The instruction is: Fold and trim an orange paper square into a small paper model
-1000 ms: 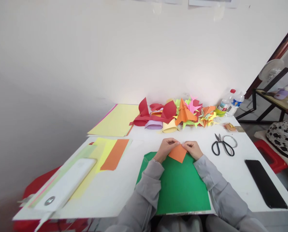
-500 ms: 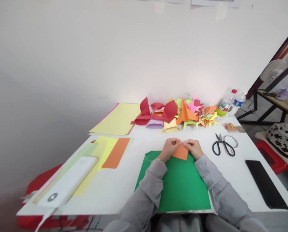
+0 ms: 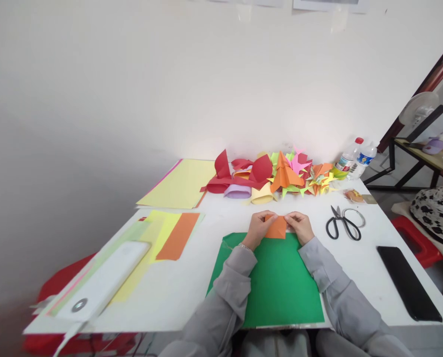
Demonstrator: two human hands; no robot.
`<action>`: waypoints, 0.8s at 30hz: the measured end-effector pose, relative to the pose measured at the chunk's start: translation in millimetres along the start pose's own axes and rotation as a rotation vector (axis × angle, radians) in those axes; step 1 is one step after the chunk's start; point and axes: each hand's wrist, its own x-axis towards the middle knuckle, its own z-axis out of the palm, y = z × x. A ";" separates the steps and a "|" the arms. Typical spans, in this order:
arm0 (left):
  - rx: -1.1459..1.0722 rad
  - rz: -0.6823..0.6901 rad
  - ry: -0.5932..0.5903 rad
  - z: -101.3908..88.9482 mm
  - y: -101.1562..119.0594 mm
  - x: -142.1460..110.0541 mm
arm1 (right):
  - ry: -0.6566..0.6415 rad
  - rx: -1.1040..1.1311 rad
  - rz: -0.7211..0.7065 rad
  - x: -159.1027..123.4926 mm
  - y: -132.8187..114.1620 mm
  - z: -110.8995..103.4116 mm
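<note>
A small square of orange paper point(image 3: 276, 228) is held up above the far edge of a green sheet point(image 3: 281, 277). My left hand point(image 3: 259, 228) pinches its left side, thumb on the near face. At its upper right corner, the fingers of my right hand point(image 3: 299, 227) are closed on the edge. The paper's far side is hidden from me. Both forearms, in grey sleeves, rest over the sides of the green sheet.
Black-handled scissors point(image 3: 343, 224) and a ring point(image 3: 354, 217) lie to the right, with a black phone point(image 3: 409, 282) nearer. Folded paper models point(image 3: 284, 174) and two bottles point(image 3: 350, 157) line the wall. Coloured strips point(image 3: 177, 235) and a white power bank point(image 3: 104, 280) are left.
The orange paper has turned, its lower edge now nearly level and higher up. My right hand has shifted slightly right, away from my left hand.
</note>
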 end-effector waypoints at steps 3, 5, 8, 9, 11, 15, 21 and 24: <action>0.016 0.034 -0.008 0.7 1.9 -0.5 | -0.020 -0.002 0.012 -0.2 2.5 0.1; 0.024 0.048 -0.018 1.0 2.9 -0.8 | -0.028 -0.012 0.007 0.1 4.2 -0.2; 0.030 0.058 -0.029 1.4 3.1 -1.5 | -0.022 -0.024 -0.047 0.8 5.3 -0.6; 0.032 0.060 -0.032 1.4 2.9 -1.7 | -0.021 -0.023 -0.064 1.0 5.3 -0.7; 0.037 0.065 -0.036 1.5 2.5 -1.9 | -0.019 -0.020 -0.084 1.0 4.8 -0.6; 0.062 0.086 -0.030 1.2 1.8 -1.9 | -0.018 -0.022 -0.082 -0.2 3.2 0.4; 0.082 0.095 -0.024 1.4 1.1 -1.8 | 0.011 -0.028 -0.052 -1.2 0.6 1.8; 0.087 0.099 -0.022 1.6 1.0 -1.7 | 0.009 -0.030 -0.059 -1.0 0.0 1.9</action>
